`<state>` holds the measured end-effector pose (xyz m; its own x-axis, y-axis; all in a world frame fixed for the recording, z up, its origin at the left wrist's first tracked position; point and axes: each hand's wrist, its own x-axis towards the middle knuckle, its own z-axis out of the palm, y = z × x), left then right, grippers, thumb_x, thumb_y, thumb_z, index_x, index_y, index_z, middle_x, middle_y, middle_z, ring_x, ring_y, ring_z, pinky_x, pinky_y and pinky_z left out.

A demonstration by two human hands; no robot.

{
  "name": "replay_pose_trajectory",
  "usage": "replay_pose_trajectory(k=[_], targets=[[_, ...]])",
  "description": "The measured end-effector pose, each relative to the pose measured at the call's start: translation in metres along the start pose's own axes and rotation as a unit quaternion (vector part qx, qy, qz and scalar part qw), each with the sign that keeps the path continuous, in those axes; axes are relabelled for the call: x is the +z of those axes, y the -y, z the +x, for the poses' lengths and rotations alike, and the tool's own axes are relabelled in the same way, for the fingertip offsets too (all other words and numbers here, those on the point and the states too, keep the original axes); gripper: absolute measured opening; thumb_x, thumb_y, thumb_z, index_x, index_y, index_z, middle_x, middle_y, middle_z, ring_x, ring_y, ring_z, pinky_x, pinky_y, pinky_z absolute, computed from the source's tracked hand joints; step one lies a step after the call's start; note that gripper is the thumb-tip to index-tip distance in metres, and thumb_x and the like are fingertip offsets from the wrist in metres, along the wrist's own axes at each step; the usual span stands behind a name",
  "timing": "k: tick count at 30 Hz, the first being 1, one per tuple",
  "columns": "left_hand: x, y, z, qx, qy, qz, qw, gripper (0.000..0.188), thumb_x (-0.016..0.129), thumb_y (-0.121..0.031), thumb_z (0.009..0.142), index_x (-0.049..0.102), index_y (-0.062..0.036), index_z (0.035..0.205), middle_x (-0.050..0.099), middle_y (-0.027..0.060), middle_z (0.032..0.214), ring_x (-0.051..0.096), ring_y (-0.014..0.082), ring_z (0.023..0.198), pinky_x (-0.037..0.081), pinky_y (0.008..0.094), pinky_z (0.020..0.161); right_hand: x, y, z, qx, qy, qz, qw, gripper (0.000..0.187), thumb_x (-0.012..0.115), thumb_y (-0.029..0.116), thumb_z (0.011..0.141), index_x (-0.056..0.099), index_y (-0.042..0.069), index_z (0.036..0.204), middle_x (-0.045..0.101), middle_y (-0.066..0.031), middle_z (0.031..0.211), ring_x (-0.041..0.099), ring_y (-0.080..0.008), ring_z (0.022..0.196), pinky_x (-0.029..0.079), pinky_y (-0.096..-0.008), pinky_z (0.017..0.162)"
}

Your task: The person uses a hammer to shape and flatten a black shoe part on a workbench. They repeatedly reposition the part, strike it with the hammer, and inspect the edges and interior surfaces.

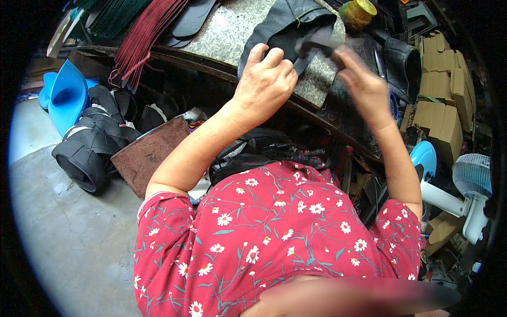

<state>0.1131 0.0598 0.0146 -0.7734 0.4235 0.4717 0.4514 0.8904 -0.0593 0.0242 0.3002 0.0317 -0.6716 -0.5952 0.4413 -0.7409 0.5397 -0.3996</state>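
Observation:
My left hand is closed on the near edge of a black leather piece. The piece is curved and hollow-looking, and it lies on a speckled stone slab. My right hand, smeared by motion, is raised to the right of it with its fingers curled. A dark hammer, also blurred, sticks out of that hand leftward, its head over the opening of the leather. Whether the head touches the leather I cannot tell. What lies under my left fingers is hidden.
A yellow-lidded jar stands behind the slab, with another black leather piece to the right. Dark red cords hang at the bench's left. Black shoes lie on the floor. Brown cardboard boxes and a fan stand at right.

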Motion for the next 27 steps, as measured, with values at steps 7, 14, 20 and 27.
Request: replay_pose_trajectory(k=[7, 14, 20, 27], targets=[[0.018, 0.005, 0.026, -0.030, -0.026, 0.045, 0.998, 0.004, 0.059, -0.014, 0.075, 0.063, -0.0155, 0.077, 0.055, -0.0012, 0.079, 0.055, 0.0182, 0.091, 0.033, 0.0456, 0.100, -0.009, -0.010, 0.006, 0.083, -0.064, 0.176, 0.979, 0.039, 0.061, 0.021, 0.097, 0.058, 0.017, 0.136, 0.068, -0.0035, 0.118, 0.056, -0.0106, 0.084, 0.047, -0.0219, 0.070], [0.002, 0.010, 0.014, -0.147, -0.031, 0.008, 0.989, 0.018, 0.077, -0.029, 0.072, 0.067, -0.0165, 0.080, 0.061, -0.0020, 0.081, 0.057, 0.0197, 0.094, 0.032, 0.0459, 0.099, 0.025, -0.028, -0.014, 0.058, 0.042, -0.064, 0.995, 0.041, 0.059, 0.037, 0.095, 0.054, 0.032, 0.136, 0.068, -0.0103, 0.115, 0.068, -0.0339, 0.089, 0.057, -0.0390, 0.070], [0.007, 0.004, 0.007, 0.003, -0.014, -0.016, 1.000, 0.010, 0.062, -0.015, 0.077, 0.068, -0.0174, 0.085, 0.057, -0.0028, 0.080, 0.058, 0.0165, 0.091, 0.031, 0.0483, 0.108, 0.000, -0.027, -0.002, 0.093, 0.052, 0.038, 0.994, 0.038, 0.060, 0.038, 0.095, 0.059, 0.032, 0.133, 0.068, -0.0048, 0.118, 0.068, -0.0275, 0.100, 0.055, -0.0338, 0.080], [0.009, 0.004, 0.004, 0.000, -0.014, -0.017, 1.000, 0.013, 0.061, -0.015, 0.076, 0.069, -0.0170, 0.087, 0.057, -0.0031, 0.080, 0.058, 0.0162, 0.092, 0.030, 0.0493, 0.108, -0.003, 0.007, -0.004, 0.043, -0.061, 0.128, 0.989, 0.045, 0.062, 0.027, 0.097, 0.054, 0.016, 0.140, 0.070, -0.0068, 0.101, 0.066, -0.0160, 0.080, 0.052, -0.0267, 0.067]])
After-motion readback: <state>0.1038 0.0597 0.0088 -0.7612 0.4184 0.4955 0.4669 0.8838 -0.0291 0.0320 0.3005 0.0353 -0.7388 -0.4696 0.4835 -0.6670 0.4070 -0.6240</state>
